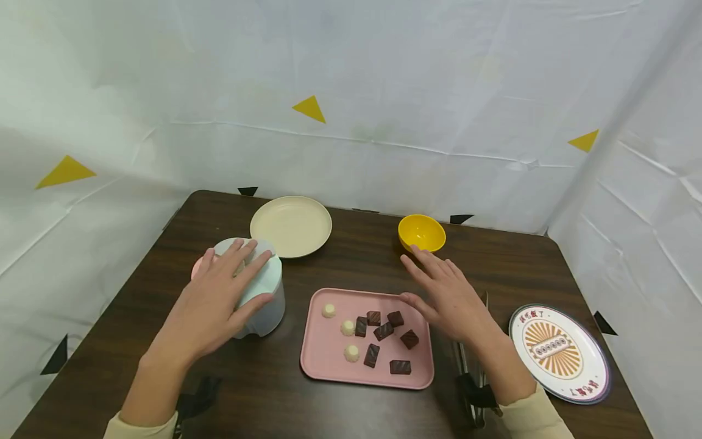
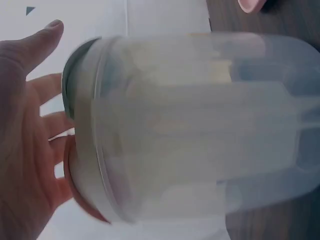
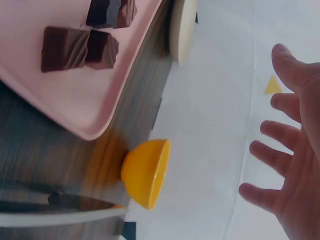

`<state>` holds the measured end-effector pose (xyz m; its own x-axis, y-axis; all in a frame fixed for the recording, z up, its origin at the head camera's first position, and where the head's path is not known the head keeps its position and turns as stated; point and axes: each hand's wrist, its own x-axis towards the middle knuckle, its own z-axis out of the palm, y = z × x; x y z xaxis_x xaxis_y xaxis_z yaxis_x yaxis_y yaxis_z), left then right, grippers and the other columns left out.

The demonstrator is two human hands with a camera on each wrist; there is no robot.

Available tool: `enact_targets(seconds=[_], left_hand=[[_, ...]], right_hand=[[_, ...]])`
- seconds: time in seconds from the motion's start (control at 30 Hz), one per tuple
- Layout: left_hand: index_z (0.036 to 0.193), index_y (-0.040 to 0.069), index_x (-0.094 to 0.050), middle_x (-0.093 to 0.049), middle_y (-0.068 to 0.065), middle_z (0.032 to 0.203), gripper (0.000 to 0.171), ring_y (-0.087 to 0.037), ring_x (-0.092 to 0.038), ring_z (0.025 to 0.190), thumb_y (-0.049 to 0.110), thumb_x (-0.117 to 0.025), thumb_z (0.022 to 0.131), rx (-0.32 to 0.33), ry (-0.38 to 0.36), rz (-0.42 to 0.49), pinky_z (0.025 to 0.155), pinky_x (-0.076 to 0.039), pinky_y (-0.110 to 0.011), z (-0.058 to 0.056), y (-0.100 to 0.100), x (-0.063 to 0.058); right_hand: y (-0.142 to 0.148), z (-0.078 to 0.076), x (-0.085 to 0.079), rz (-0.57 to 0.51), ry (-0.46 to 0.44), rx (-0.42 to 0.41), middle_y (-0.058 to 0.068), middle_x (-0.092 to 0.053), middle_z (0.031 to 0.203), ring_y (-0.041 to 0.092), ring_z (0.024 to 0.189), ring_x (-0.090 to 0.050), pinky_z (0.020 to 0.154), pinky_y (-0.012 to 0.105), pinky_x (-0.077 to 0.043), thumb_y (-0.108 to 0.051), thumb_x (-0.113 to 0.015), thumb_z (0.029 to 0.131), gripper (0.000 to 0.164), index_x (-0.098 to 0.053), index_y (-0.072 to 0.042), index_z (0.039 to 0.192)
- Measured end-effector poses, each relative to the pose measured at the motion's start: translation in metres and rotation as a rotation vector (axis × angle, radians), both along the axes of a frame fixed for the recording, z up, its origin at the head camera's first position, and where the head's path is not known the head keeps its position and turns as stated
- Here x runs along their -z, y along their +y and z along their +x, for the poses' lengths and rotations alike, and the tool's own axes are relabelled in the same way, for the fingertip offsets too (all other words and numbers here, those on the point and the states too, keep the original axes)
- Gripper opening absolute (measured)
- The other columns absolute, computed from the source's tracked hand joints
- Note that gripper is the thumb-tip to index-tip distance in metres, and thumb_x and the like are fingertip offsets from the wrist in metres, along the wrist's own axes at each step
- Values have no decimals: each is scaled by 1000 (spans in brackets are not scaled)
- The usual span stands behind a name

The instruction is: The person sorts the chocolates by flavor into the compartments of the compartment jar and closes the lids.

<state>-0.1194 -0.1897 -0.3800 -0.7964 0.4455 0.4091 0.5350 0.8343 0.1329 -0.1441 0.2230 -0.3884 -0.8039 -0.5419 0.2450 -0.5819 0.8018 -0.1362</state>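
Observation:
My left hand [image 1: 216,299] hovers over a translucent plastic canister [image 1: 265,311], its fingers spread and slightly bent above the lid. In the left wrist view the canister [image 2: 165,130] stands just beyond the palm, with green and reddish segments on its lid. My right hand [image 1: 452,292] is in the air with fingers apart and holds nothing, just right of a pink tray [image 1: 323,360]. On that tray lie several dark chocolates [image 1: 384,331] and three cream-coloured sweets [image 1: 351,353]. Past the right fingertips sits a yellow bowl [image 1: 421,231].
A cream plate [image 1: 290,225] lies at the back, behind the canister. On the right is a white plate [image 1: 559,353] with an orange sunburst print. A long metal utensil [image 1: 462,360] lies partly hidden under my right forearm. White sheeting [image 1: 384,79] hangs behind the dark wooden table [image 1: 263,396].

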Motion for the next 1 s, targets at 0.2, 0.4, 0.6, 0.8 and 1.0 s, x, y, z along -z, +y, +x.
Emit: enact_targets(seconds=[0.2,0.4,0.6,0.8,1.0], left_hand=[[146,20,-48,-42,-10,150,63,-34,-34,140,44,-63,91,-4,43,92,113,-19,-56,8,-19,7],[137,15,-58,-50,-10,142,56,-35,-39,137,40,-67,88,5,89,179,111,-22,-59,17,-25,20],[132,11,-62,-53,-12,140,60,-33,-42,135,56,-54,94,-2,164,208,111,-20,-59,21,-15,34],[131,11,-63,-51,-13,143,60,-31,-44,134,57,-54,93,-73,196,201,111,-20,-61,21,-4,41],[127,10,-65,-54,-13,140,53,-33,-49,130,50,-57,94,-115,230,237,108,-24,-62,23,2,44]], right_hand=[[-20,-1,-1,-35,62,-113,8,-31,158,29,139,-38,111,50,-27,-35,-68,91,70,-39,-14,151],[-59,-1,0,-74,40,-236,5,-32,158,25,140,-37,111,47,-30,-34,-64,94,64,-40,-16,151],[-106,-6,0,-76,40,-354,2,-32,158,19,141,-35,112,41,-29,-35,-58,98,61,-37,-18,153],[-147,-18,2,-76,87,-442,4,-35,156,17,140,-36,112,37,-29,-29,-59,98,57,-41,-16,150],[-174,-26,8,-1,119,-471,4,-28,159,17,146,-23,115,34,-21,-28,-54,100,57,-35,-18,153]])
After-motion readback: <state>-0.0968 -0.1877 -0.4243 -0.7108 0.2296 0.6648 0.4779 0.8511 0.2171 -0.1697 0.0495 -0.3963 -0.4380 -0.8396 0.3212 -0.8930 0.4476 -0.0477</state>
